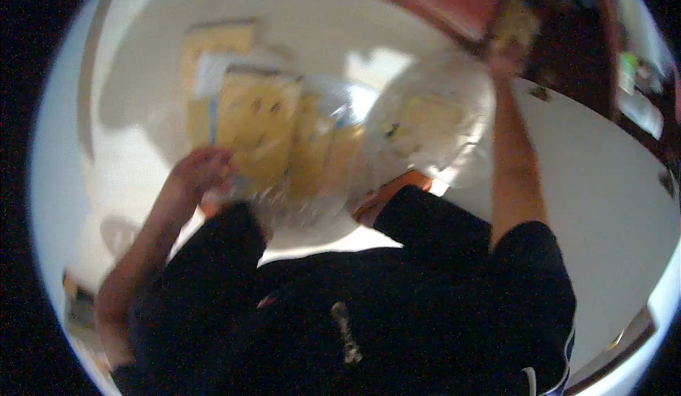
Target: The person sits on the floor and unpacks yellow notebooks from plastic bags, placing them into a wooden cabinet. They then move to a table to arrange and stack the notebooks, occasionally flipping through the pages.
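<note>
Blur softens the whole picture. A large clear plastic bag lies in front of my legs with several flat yellow packets in it. At its lower left edge my left hand has its fingers curled on the plastic. My right arm reaches far out to the right, where my right hand appears closed on a pale yellowish packet. Between the two hands is a second, rounded clear bag with a pale yellow thing inside. What is printed on the packets cannot be made out.
Beyond my right hand stands dark red furniture. The floor is pale and glossy, with a small dark thing on it. My feet show below the bags. Assorted items stand at the far right.
</note>
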`<state>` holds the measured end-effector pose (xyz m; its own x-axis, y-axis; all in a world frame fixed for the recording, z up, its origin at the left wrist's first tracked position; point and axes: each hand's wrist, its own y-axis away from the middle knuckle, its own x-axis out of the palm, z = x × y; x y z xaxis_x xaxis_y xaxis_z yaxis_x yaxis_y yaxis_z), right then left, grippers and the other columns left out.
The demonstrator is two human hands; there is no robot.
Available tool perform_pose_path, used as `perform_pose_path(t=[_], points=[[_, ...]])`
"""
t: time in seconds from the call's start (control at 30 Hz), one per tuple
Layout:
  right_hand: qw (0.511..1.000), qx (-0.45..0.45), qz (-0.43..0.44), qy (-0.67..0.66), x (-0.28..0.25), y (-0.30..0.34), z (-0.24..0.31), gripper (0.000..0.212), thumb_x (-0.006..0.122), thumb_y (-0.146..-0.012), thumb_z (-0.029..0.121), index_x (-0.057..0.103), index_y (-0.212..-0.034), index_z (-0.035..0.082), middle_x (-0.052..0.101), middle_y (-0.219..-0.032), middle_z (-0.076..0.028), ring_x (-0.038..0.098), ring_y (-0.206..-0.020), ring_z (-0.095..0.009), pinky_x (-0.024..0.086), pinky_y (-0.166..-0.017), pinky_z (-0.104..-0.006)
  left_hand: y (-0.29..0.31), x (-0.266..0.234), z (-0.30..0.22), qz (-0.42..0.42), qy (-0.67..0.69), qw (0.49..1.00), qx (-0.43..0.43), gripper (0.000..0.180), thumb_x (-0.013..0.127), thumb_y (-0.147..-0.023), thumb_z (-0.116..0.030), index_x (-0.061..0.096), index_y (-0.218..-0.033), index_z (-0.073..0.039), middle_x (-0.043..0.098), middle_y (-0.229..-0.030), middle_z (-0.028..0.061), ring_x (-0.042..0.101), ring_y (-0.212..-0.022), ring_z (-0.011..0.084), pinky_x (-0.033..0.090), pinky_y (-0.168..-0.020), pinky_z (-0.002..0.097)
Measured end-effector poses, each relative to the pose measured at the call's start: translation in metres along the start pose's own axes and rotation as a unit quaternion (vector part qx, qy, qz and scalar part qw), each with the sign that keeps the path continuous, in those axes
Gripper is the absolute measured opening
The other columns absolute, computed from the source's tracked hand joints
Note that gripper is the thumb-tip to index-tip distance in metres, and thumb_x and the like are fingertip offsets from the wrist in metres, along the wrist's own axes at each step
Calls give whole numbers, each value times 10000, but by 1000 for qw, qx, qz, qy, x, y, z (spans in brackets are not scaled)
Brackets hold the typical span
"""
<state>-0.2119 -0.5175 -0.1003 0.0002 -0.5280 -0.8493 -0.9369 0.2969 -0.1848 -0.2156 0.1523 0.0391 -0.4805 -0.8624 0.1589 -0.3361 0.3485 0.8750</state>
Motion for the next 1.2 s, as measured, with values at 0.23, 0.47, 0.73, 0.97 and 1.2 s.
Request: perform_pose_path(t=[0.23, 0.47, 0.73, 0.97, 1.2], points=[[988, 121, -53, -77, -109, -11, 14, 953, 568, -606, 740, 456, -1231, 30, 486, -1199, -193, 489, -1078, -343, 370, -937, -412, -10, -14, -13, 40, 38, 997, 48, 298, 513, -870, -244, 528, -1077, -29, 597, -915, 61, 567, -820, 146, 464, -738, 269], [471, 1, 519, -713, -244, 106, 222, 374, 536, -879, 236, 482, -1190, 35, 595, -1029, -76, 576, -878, -137, 473, -745, -278, -40, -49, 29, -62, 18, 993, 96, 338, 542, -854, -232, 520, -1119, -24, 612, -1035, 75, 600, -852, 170, 465, -774, 284], [488, 182, 457, -721, -267, 162, 301, 367, 630, -808, 171, 474, -1107, 26, 562, -948, -48, 550, -813, -125, 455, -682, -253, -57, -27, 35, -40, -4, 996, 75, 320, 559, -783, -165, 571, -1069, -22, 585, -904, 50, 505, -842, 148, 394, -776, 274], [463, 30, 430, -774, -270, 178, 312, 425, 608, -803, 89, 394, -1166, 33, 543, -1041, -69, 557, -908, -174, 460, -764, -269, -66, -30, 33, -12, -22, 997, 70, 263, 557, -785, -173, 575, -1005, -29, 578, -906, 46, 506, -840, 139, 393, -760, 274], [270, 104, 519, -804, -296, 152, 284, 479, 621, -791, 134, 398, -1199, 19, 538, -1139, -122, 530, -1042, -231, 409, -921, -383, -34, -19, -7, -7, 2, 995, 103, 372, 569, -826, -294, 534, -1091, -35, 582, -923, 48, 537, -859, 127, 415, -761, 269]])
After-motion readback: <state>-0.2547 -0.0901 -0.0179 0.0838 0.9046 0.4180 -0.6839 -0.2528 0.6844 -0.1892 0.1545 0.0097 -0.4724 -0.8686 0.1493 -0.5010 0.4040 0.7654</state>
